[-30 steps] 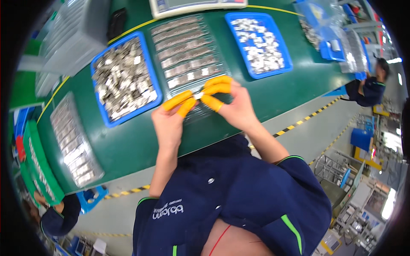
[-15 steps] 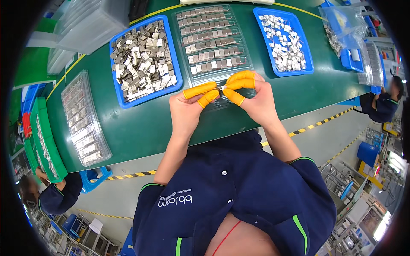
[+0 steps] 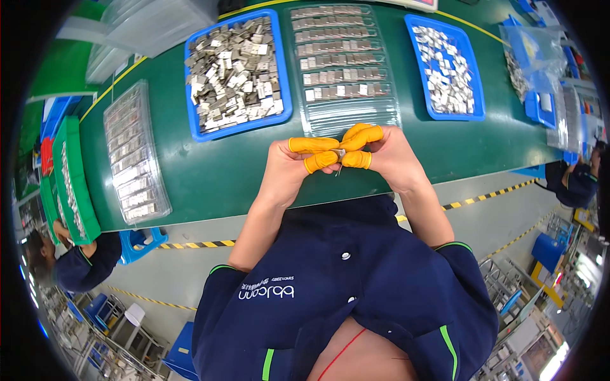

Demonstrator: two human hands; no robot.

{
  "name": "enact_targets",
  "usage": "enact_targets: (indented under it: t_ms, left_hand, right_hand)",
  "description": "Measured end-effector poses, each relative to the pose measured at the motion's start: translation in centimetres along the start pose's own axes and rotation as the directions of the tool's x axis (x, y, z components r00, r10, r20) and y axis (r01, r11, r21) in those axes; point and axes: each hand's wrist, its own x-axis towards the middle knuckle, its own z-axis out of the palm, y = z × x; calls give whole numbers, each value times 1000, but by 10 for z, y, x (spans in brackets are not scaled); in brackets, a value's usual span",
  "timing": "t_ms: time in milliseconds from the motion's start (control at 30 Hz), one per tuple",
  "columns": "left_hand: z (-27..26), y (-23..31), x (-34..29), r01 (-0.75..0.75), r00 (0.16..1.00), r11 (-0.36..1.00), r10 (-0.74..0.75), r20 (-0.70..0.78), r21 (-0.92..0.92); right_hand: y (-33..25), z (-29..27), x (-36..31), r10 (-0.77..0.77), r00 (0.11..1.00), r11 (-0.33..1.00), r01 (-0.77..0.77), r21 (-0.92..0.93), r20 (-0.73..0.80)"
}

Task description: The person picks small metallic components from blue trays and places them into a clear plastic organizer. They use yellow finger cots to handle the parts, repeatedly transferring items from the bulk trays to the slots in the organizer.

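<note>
Between the yellow-covered fingertips of my two hands sits a small metal-and-white connector (image 3: 341,153), with thin strands hanging below it. My left hand (image 3: 287,166) pinches it from the left, and my right hand (image 3: 393,159) from the right; the fingers hide most of it. Just beyond my hands lies a clear plastic tray (image 3: 349,119) with rows of similar metal-shelled connectors. The near slots of that tray hold none. To its left is a blue tray (image 3: 244,129) heaped with loose metal shells, and to its right a blue tray (image 3: 456,117) of white pieces.
Another filled clear tray (image 3: 162,203) lies at the left, beside green bins (image 3: 81,184). Stacked clear containers (image 3: 152,28) stand at the far left. Plastic bags (image 3: 540,47) and a small blue box (image 3: 541,114) are at the right. Co-workers (image 3: 86,263) sit at both sides.
My hands have come closer to the table's near edge, the fingertips now bunched tighter around the connector, which shows its metal side. The whole view has shifted, so the trays appear farther right.
</note>
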Motion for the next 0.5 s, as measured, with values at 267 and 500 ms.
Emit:
enact_targets:
  t_ms: [267,500]
  left_hand:
    - [-13,-3,-9,-214,876,665,455,-160,716]
    - [-37,28,-1,-214,664,468,714,-224,857]
  right_hand:
    - [0,6,36,-672,740,361,349,-865,18]
    - [23,6,56,-746,654,156,354,-922,125]
